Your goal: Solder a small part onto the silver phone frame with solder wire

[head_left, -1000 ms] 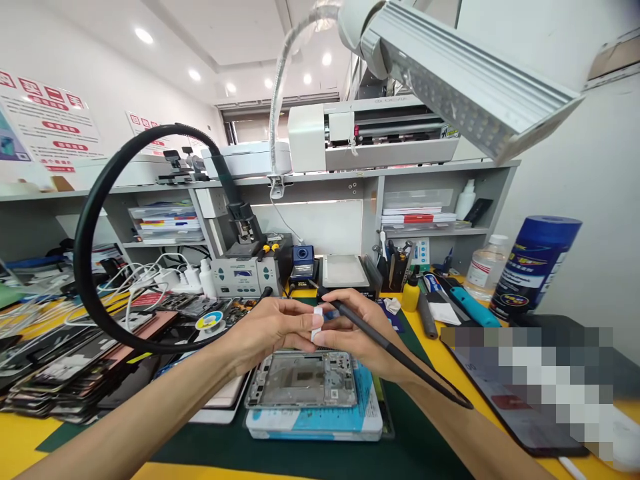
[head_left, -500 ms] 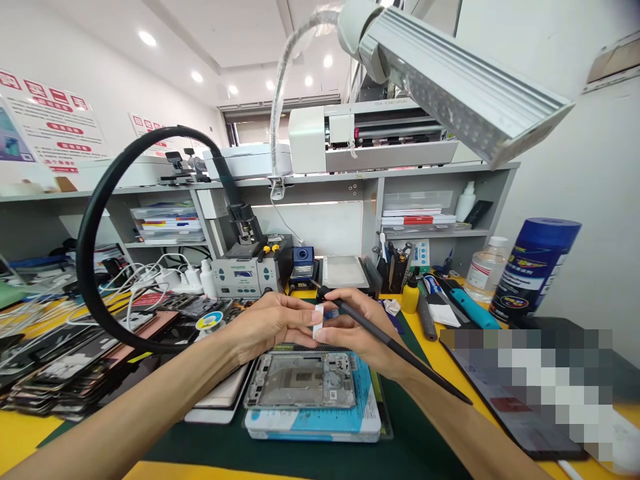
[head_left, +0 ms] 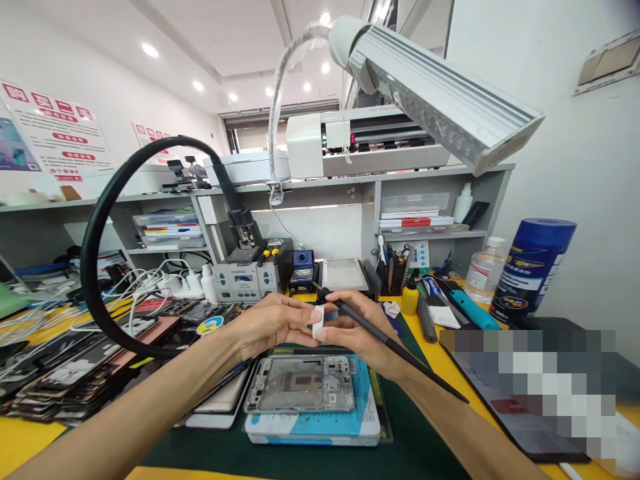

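A small white rectangular piece (head_left: 318,323) is pinched between the fingers of my left hand (head_left: 277,323). My right hand (head_left: 361,328) holds a slim black pen-shaped tool (head_left: 395,345) with a thin tip pointing away, and its fingers also touch the white piece. What the piece is, I cannot make out. Below both hands, a stripped phone frame (head_left: 303,383) lies on a blue and white flat box (head_left: 313,430), which rests on a dark green mat (head_left: 200,457).
Stacked phone parts (head_left: 60,380) crowd the left. A thick black hose (head_left: 93,267) loops up from a grey station (head_left: 245,280). At right stand a blue spray can (head_left: 533,270), a clear bottle (head_left: 485,270) and a large dark-screened device (head_left: 510,407). A lamp (head_left: 445,87) hangs overhead.
The view has shifted slightly. Both hands stay almost in place, still holding the white piece and the black tool; the piece looks slightly turned.
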`<action>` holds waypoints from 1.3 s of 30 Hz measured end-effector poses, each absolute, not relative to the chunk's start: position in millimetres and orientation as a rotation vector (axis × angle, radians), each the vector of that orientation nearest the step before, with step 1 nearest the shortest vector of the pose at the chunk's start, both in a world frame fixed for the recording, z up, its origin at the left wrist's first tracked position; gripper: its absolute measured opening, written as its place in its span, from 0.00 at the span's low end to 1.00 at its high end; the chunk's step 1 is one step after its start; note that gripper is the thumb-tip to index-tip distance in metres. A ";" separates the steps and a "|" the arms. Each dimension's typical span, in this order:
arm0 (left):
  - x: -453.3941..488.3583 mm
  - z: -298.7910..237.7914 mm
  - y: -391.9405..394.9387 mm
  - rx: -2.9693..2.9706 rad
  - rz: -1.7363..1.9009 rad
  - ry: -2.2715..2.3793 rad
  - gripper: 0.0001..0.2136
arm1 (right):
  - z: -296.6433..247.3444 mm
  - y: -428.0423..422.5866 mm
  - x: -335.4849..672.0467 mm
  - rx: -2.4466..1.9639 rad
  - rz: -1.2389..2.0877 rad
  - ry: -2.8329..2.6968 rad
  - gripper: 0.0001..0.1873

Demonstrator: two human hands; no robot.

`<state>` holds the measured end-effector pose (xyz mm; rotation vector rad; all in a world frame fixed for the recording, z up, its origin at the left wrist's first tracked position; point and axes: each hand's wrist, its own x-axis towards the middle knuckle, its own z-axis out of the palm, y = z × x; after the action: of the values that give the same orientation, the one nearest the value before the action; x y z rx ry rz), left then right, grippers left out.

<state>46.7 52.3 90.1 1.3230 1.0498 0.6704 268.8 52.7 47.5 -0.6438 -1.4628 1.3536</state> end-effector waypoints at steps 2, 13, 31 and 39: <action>45.0 90.2 53.4 1.310 0.683 1.033 0.15 | 49.6 51.8 268.4 -0.651 1.364 -1.433 0.33; 36.7 85.2 52.1 1.207 0.852 1.025 0.16 | 52.6 54.2 272.2 -0.621 1.390 -1.304 0.36; 18.4 57.7 82.2 1.885 0.634 1.564 0.17 | 53.5 58.5 275.0 -0.708 1.294 -1.268 0.35; 25.9 37.5 95.2 2.290 0.407 1.602 0.17 | 51.0 67.8 277.5 -0.716 1.228 -1.207 0.33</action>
<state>25.9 95.2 37.5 2.2895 1.6021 0.4073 277.5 67.8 51.0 -0.7162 -1.2065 1.2281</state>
